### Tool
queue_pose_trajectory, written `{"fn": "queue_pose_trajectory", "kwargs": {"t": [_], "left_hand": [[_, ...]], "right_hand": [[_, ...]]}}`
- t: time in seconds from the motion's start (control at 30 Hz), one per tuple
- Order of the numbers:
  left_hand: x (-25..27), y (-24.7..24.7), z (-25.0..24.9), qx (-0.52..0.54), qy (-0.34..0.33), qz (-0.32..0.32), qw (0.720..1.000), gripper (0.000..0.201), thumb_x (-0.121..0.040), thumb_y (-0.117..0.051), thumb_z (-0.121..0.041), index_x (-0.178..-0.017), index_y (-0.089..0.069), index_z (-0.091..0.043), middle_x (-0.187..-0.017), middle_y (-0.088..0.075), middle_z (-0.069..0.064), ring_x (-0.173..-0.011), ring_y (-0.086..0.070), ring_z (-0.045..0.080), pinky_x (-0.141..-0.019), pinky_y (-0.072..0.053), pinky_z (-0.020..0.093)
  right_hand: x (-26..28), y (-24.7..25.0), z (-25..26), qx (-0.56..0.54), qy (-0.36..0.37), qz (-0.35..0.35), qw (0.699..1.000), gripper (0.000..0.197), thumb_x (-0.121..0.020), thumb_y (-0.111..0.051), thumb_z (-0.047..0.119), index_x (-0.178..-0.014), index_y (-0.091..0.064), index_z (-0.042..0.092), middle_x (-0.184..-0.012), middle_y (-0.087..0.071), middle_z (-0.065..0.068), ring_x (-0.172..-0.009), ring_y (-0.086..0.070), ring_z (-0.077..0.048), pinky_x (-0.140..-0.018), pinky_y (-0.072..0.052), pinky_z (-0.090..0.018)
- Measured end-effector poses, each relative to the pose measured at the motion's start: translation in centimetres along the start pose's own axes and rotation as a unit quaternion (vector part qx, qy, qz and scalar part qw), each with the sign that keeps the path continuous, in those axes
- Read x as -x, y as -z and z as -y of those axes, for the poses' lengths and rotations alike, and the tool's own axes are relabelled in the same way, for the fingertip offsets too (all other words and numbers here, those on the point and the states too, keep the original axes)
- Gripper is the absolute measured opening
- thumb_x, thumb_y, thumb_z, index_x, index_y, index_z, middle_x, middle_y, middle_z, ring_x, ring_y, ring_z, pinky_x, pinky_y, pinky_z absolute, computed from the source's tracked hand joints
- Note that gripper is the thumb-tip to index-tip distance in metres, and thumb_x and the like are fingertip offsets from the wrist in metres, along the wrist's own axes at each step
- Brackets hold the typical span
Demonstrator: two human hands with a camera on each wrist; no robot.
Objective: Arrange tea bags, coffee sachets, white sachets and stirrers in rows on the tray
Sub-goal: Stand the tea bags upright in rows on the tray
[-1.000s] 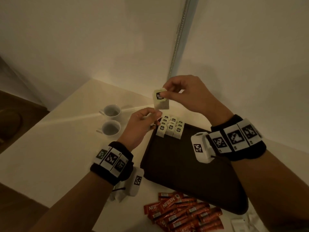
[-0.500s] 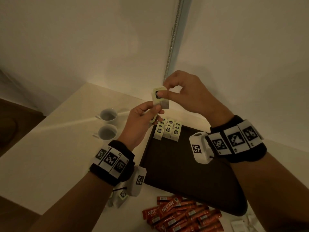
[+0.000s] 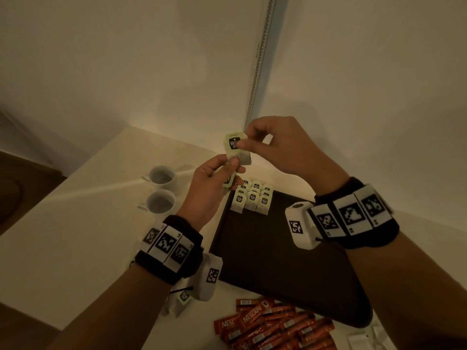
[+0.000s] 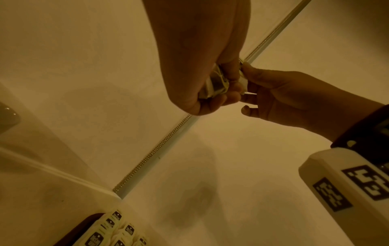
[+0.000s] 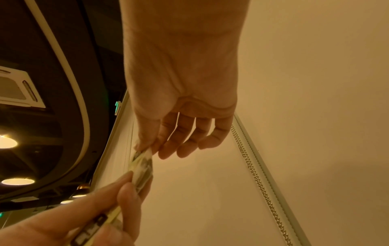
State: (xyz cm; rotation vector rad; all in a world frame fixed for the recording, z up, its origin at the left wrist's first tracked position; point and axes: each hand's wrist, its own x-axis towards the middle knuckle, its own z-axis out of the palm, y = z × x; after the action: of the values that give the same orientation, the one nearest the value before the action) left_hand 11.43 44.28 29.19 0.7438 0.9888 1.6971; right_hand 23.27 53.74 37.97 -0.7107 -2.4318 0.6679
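Note:
My right hand (image 3: 249,145) pinches a pale green tea bag (image 3: 236,149) by its top, raised above the far left corner of the dark tray (image 3: 273,263). My left hand (image 3: 228,168) touches that bag's lower edge with thumb and forefinger and holds more tea bags (image 3: 228,180) in its curled fingers. The left wrist view shows those held tea bags (image 4: 216,83) in my left fist. The right wrist view shows the pinched tea bag (image 5: 143,164). Several tea bags (image 3: 252,198) stand in rows at the tray's far left corner.
Two white cups (image 3: 161,190) stand left of the tray on the pale table (image 3: 63,236). A heap of red coffee sachets (image 3: 273,327) lies near the tray's front edge, white sachets (image 3: 364,339) at the lower right, loose tea bags (image 3: 182,299) under my left wrist. Walls close behind.
Both hands have risen slightly with the tea bag between them. The right hand's pinch has shifted onto the bag's label while the left hand stays at its lower edge.

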Motion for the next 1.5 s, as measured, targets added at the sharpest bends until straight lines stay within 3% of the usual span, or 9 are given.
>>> {"fn": "queue_pose_trajectory", "kwargs": {"t": [0.33,0.6,0.77,0.87,1.03,1.13,1.23,1.37,1.5], "left_hand": [[0.1,0.1,-0.1,-0.015,-0.013,-0.006,1.0,0.013,-0.08,-0.06,-0.025,-0.076,-0.073,-0.026,-0.072,-0.066,-0.001,-0.061,-0.055,0.013,-0.057,-0.046,0.019],[0.3,-0.2,-0.1,-0.081,-0.03,-0.01,0.996,0.01,-0.082,-0.067,-0.016,-0.087,-0.071,-0.023,-0.073,-0.067,-0.003,-0.059,-0.055,0.013,-0.06,-0.044,0.022],[0.3,0.0,-0.3,-0.082,-0.042,-0.01,0.996,0.014,-0.07,-0.073,-0.032,-0.084,-0.074,-0.035,-0.076,-0.068,-0.004,-0.06,-0.057,0.012,-0.059,-0.045,0.022],[0.5,0.0,0.1,-0.096,-0.034,-0.009,0.995,0.01,-0.081,-0.07,-0.022,-0.086,-0.073,-0.031,-0.077,-0.069,-0.004,-0.062,-0.058,0.012,-0.06,-0.045,0.022],[0.7,1.9,1.1,0.075,0.07,-0.059,0.993,0.022,-0.095,-0.043,-0.004,-0.109,-0.059,-0.012,-0.102,-0.068,0.01,-0.081,-0.068,0.021,-0.06,-0.051,0.02],[0.8,3.5,1.7,0.164,0.112,-0.104,0.975,0.03,-0.097,-0.035,0.0,-0.119,-0.054,-0.007,-0.114,-0.066,0.017,-0.098,-0.069,0.027,-0.07,-0.056,0.024],[0.7,4.6,1.8,0.112,0.109,-0.089,0.984,0.035,-0.102,-0.033,-0.009,-0.133,-0.048,-0.015,-0.127,-0.062,0.007,-0.112,-0.063,0.025,-0.077,-0.057,0.033],[0.1,5.1,1.5,0.065,0.115,-0.079,0.988,0.034,-0.102,-0.035,-0.024,-0.133,-0.047,-0.029,-0.128,-0.062,-0.005,-0.109,-0.065,0.023,-0.067,-0.056,0.03],[-0.5,5.1,1.3,0.098,0.141,-0.092,0.981,0.038,-0.099,-0.034,-0.042,-0.129,-0.051,-0.026,-0.123,-0.066,0.001,-0.105,-0.067,0.025,-0.065,-0.056,0.028]], "right_hand": [[0.1,0.0,-0.1,0.021,-0.008,-0.009,1.0,0.026,-0.082,-0.067,0.041,-0.074,-0.066,0.016,-0.076,-0.061,0.008,-0.074,-0.057,-0.008,-0.073,-0.048,-0.03],[-0.1,-0.3,0.3,-0.071,-0.015,-0.013,0.997,0.007,-0.084,-0.069,0.024,-0.088,-0.07,0.018,-0.074,-0.065,-0.003,-0.065,-0.053,-0.004,-0.068,-0.045,-0.019],[0.1,-0.6,0.2,-0.081,-0.024,-0.019,0.996,0.005,-0.087,-0.065,0.023,-0.091,-0.068,0.02,-0.069,-0.06,0.009,-0.061,-0.051,0.001,-0.065,-0.043,-0.013],[0.2,-0.5,-0.1,-0.091,-0.041,-0.018,0.995,0.008,-0.091,-0.06,0.023,-0.09,-0.068,0.021,-0.072,-0.062,0.017,-0.063,-0.054,0.003,-0.061,-0.041,-0.009],[1.4,-0.8,-2.8,-0.107,-0.081,-0.03,0.991,0.011,-0.09,-0.061,0.015,-0.099,-0.068,0.013,-0.076,-0.063,0.011,-0.061,-0.056,0.004,-0.057,-0.041,-0.006],[3.2,-2.8,-6.7,-0.031,-0.144,0.037,0.988,0.012,-0.092,-0.057,0.015,-0.099,-0.066,0.013,-0.085,-0.062,0.008,-0.066,-0.052,0.006,-0.058,-0.038,-0.004],[5.4,-5.9,-11.3,0.02,-0.233,0.132,0.963,0.016,-0.095,-0.053,0.016,-0.105,-0.064,0.01,-0.101,-0.061,-0.001,-0.073,-0.049,0.001,-0.063,-0.037,-0.01],[7.3,-10.0,-15.2,-0.007,-0.32,0.212,0.923,0.019,-0.094,-0.054,0.014,-0.109,-0.061,0.005,-0.087,-0.058,0.002,-0.073,-0.054,-0.007,-0.066,-0.046,-0.017],[7.4,-13.1,-17.4,-0.014,-0.321,0.174,0.931,0.013,-0.091,-0.058,0.012,-0.102,-0.061,0.006,-0.097,-0.063,-0.005,-0.085,-0.059,-0.015,-0.078,-0.052,-0.027]]}}
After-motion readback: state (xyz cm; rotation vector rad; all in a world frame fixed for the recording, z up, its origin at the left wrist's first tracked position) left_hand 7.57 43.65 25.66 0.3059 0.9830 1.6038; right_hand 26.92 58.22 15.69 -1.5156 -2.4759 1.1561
